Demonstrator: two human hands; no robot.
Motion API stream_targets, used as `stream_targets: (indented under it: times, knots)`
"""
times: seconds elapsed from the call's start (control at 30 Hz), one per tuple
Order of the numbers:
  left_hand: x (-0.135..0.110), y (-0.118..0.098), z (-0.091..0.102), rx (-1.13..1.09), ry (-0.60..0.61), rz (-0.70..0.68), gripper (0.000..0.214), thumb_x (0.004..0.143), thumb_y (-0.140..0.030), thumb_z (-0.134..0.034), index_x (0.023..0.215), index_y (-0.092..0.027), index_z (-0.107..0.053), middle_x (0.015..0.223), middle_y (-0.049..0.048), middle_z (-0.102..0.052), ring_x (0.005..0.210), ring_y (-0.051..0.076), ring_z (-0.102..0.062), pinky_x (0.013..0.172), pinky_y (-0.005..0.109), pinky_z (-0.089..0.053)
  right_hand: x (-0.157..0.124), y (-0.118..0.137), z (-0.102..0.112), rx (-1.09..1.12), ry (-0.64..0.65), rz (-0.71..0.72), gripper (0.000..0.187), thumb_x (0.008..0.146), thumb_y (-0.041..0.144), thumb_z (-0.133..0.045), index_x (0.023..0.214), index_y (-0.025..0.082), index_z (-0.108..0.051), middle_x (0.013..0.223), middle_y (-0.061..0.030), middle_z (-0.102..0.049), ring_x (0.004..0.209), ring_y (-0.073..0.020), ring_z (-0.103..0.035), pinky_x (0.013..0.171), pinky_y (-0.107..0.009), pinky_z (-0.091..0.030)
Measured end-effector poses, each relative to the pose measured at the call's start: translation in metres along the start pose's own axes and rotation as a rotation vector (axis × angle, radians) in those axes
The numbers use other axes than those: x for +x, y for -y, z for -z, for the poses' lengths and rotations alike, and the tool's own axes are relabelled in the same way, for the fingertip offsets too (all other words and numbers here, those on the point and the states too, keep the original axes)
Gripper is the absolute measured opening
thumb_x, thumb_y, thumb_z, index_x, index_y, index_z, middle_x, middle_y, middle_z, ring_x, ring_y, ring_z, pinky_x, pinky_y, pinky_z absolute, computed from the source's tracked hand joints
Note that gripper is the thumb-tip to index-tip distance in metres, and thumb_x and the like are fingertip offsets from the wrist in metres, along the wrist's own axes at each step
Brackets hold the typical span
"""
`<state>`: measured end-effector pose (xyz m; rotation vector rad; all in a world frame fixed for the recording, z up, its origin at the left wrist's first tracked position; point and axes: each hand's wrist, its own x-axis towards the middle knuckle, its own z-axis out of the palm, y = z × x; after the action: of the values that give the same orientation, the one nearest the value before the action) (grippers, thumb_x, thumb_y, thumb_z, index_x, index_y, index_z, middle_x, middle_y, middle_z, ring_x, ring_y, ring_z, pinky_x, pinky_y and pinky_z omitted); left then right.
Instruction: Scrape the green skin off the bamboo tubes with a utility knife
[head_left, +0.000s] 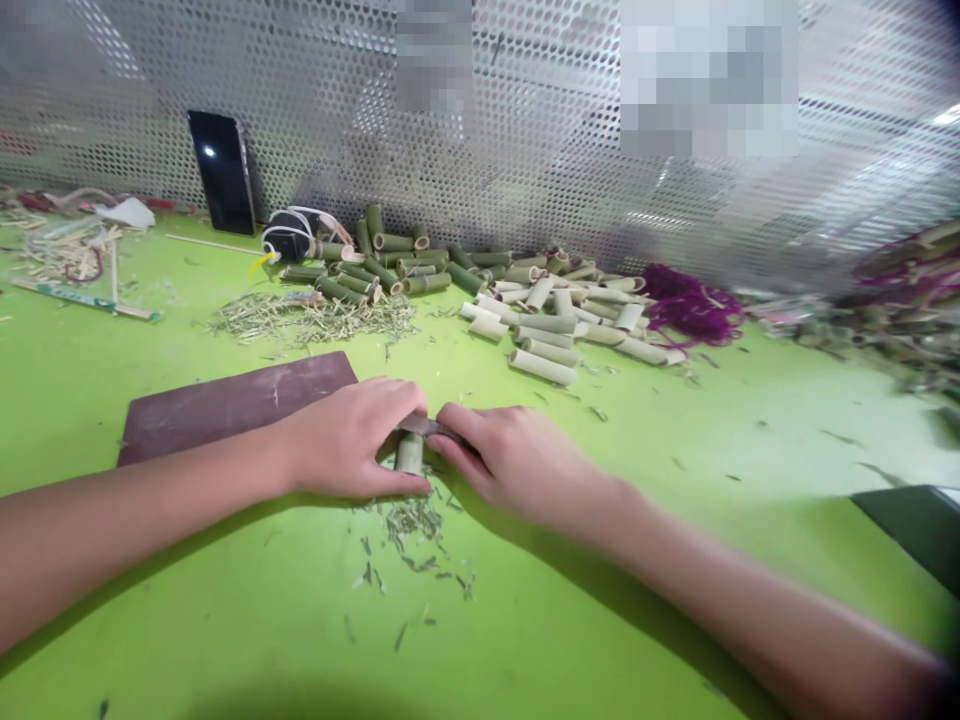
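A short bamboo tube point(409, 455) stands between the thumb and fingers of my left hand point(367, 435), which is closed around it near the middle of the green table. My right hand point(517, 455) grips the dark handle of a small knife point(420, 425). Its metal blade lies across the top part of the tube, and my left fingertips reach over or onto the blade. Green bamboo shavings point(416, 520) are scattered just in front of the tube. Behind my left wrist lies a flat brown board point(240, 400), partly covered by my forearm.
Peeled bamboo tubes point(544, 365) and green unpeeled ones point(375, 270) lie piled along the perforated metal panel point(525, 130). Purple string point(694, 305) is bunched beside them. A phone point(223, 172) leans on the panel at left. A dark green box-like edge point(911, 525) sits far right.
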<state>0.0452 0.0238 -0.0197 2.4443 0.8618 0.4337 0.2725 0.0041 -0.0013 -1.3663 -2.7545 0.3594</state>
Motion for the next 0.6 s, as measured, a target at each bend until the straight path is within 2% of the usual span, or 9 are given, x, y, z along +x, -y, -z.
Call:
stream_targets:
  times: [0.17,0.3,0.43,0.5,0.6]
  knots:
    - [-0.0004,0.0027,-0.0013,0.005,0.0,-0.043,0.051,0.093,-0.072,-0.056,0.098,-0.022,-0.05,0.107,0.01,-0.066,0.091,0.025,-0.059,0.079,0.039,-0.047,-0.0019,-0.002,0.0047,0.106,0.055,0.039,0.029,0.108,0.036,-0.045,0.09,0.019,-0.059,0.065,0.0011,-0.061,0.051,-0.0113,-0.048,0.054,-0.026,-0.031]
    - [-0.0012,0.0026,-0.0004,-0.011,-0.003,-0.025,0.048,0.091,-0.068,-0.061,0.096,-0.022,-0.049,0.101,0.0075,-0.065,0.087,0.023,-0.058,0.074,0.036,-0.046,-0.0064,-0.0033,0.0075,0.182,0.138,0.093,0.034,0.108,0.039,-0.043,0.084,0.02,-0.058,0.064,0.0014,-0.061,0.051,-0.0107,-0.048,0.054,-0.026,-0.032]
    - [-0.002,0.0001,0.0013,-0.027,-0.003,0.055,0.057,0.085,-0.063,-0.072,0.116,-0.021,-0.051,0.099,0.0065,-0.065,0.083,0.023,-0.059,0.072,0.035,-0.046,-0.0098,-0.0037,0.0038,0.069,0.052,0.049,0.033,0.108,0.037,-0.04,0.09,0.019,-0.061,0.066,-0.0002,-0.063,0.051,-0.0121,-0.05,0.054,-0.026,-0.033]
    - [-0.002,-0.0001,0.0013,-0.03,-0.004,0.054,0.066,0.084,-0.064,-0.072,0.128,-0.02,-0.048,0.106,0.0093,-0.066,0.089,0.025,-0.061,0.076,0.038,-0.049,-0.009,-0.003,0.0015,-0.02,-0.01,0.009,0.033,0.108,0.036,-0.04,0.092,0.018,-0.062,0.067,-0.0012,-0.065,0.05,-0.0127,-0.051,0.053,-0.026,-0.033]
    - [-0.001,0.0013,-0.0003,-0.008,-0.013,0.027,0.071,0.085,-0.064,-0.071,0.134,-0.02,-0.047,0.117,0.0131,-0.067,0.101,0.03,-0.063,0.087,0.043,-0.05,-0.005,-0.0006,-0.0001,-0.098,-0.067,-0.002,0.033,0.108,0.034,-0.039,0.092,0.019,-0.063,0.067,-0.0016,-0.065,0.051,-0.0134,-0.052,0.053,-0.027,-0.032]
